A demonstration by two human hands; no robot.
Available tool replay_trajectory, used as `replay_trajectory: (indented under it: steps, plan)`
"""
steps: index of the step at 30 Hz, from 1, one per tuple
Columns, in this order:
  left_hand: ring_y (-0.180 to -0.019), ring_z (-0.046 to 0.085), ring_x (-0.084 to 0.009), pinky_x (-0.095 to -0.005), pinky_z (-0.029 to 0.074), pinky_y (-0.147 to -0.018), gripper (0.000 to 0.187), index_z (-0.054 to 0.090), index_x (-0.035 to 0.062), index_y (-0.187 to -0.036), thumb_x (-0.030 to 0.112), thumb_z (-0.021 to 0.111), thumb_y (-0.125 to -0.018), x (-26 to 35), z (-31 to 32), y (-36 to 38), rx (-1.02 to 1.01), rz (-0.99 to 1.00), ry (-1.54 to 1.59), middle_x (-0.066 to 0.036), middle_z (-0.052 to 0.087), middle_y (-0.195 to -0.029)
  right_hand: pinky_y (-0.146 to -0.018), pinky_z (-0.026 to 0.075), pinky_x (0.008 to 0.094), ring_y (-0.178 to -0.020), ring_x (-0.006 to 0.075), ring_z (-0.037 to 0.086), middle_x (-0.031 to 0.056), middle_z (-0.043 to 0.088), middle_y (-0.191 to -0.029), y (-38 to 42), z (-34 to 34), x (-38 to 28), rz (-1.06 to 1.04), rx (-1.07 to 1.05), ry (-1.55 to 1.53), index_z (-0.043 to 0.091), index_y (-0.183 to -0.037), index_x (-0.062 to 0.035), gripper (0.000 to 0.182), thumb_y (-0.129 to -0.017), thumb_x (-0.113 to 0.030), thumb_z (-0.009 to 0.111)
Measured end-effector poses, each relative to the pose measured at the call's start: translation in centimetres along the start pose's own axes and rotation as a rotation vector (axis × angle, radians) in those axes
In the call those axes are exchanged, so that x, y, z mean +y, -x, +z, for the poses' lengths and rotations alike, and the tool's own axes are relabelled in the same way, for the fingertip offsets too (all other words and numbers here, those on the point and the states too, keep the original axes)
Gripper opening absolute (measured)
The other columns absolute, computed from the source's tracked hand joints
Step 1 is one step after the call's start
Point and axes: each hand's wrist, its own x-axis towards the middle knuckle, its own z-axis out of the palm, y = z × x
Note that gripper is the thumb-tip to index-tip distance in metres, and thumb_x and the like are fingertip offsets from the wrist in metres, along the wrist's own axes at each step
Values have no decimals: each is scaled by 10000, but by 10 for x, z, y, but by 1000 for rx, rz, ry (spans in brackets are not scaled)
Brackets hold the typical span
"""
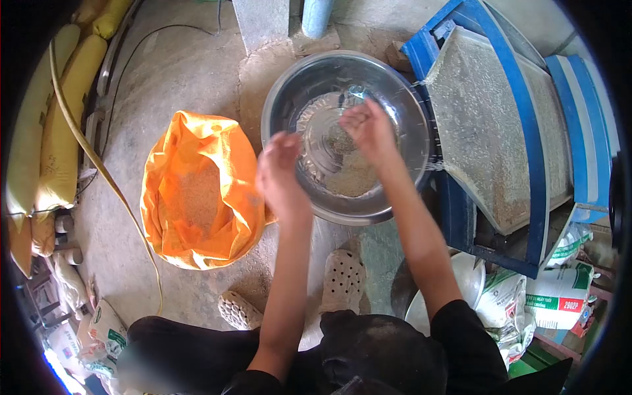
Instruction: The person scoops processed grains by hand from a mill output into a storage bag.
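A wide metal basin [409,112] sits on the floor in front of me, with a thin layer of pale grain [352,176] on its bottom. My right hand [368,128] is over the basin, its fingers curled in; whatever they may hold is too small to make out. My left hand [282,168] hovers between the basin's left rim and an orange bag [158,178]; its fingers are bent and blurred. Brownish grain or meal [199,197] shows inside the bag's open mouth.
A blue-framed machine [534,99] with a sloping, grain-covered tray [480,125] stands right of the basin. Full yellow sacks [66,125] lie at left, near a hose [92,155]. A metal bowl [467,280] and printed sacks [556,299] are at lower right.
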Motion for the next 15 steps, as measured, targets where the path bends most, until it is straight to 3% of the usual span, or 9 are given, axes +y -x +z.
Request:
replay_trajectory:
  steps: [1,3,4,5,6,8,9,11,15]
  plan:
    - [-990,602,-213,-344,438,-921,343,574,-18,-1130,236,416,-961,-18,11,0,1,-203,46,-123,647,-1041,-823,526,391,-851,277,665,173,684,-872,-8,-33,-8,-6,82,19,615,-835,-11,399,-957,-351,444]
    - [-985,602,-205,-328,427,-917,338,585,-10,-1122,230,444,-930,-60,20,0,81,-418,22,-110,651,-1031,-782,540,378,-827,276,670,175,686,-869,-8,-74,-13,-47,174,97,614,-837,-13,411,-950,-367,437]
    - [-985,602,-205,-328,427,-917,338,585,-10,-1122,230,444,-930,-86,19,-2,75,-423,23,-110,651,-1031,-742,554,365,-803,275,674,177,688,-865,-7,-88,-12,-81,263,174,614,-838,-16,424,-944,-383,430]
    - [-955,602,-197,-329,438,-871,341,608,-15,-1092,238,464,-914,-113,17,-5,228,-475,-45,-125,653,-1036,-742,554,365,-803,275,674,177,688,-865,-5,-100,-10,-86,269,176,614,-838,-16,424,-944,-383,430]
    - [-926,602,-189,-329,449,-824,345,631,-20,-1061,246,485,-898,-130,15,-4,385,-525,-115,-140,655,-1042,-701,561,354,-772,276,677,181,689,-853,-2,-111,-7,-14,360,216,615,-831,-18,439,-941,-395,420]
    - [-934,596,-199,-336,448,-829,343,638,-26,-1045,238,496,-877,-143,12,6,422,-495,-197,-139,650,-1048,-624,567,317,-704,271,685,180,691,-818,0,-138,0,129,440,377,622,-822,-22,474,-941,-414,383]
    - [-942,591,-209,-342,448,-833,342,645,-32,-1028,230,508,-856,-144,12,11,461,-456,-282,-138,645,-1054,-624,567,317,-704,271,685,180,691,-818,4,-135,0,128,444,378,622,-822,-22,474,-941,-414,383]
    - [-943,594,-222,-343,454,-829,331,647,-35,-1020,213,518,-843,-137,19,19,468,-483,-257,-139,643,-1044,-755,552,340,-820,295,685,176,687,-858,16,-117,15,217,537,289,602,-792,-7,437,-953,-361,402]
    - [-874,611,-226,-333,475,-800,269,645,-30,-971,167,548,-817,-149,21,29,404,-608,-179,-110,642,-926,-766,547,346,-830,297,680,176,686,-848,35,-96,45,272,681,174,602,-815,-3,394,-954,-304,389]
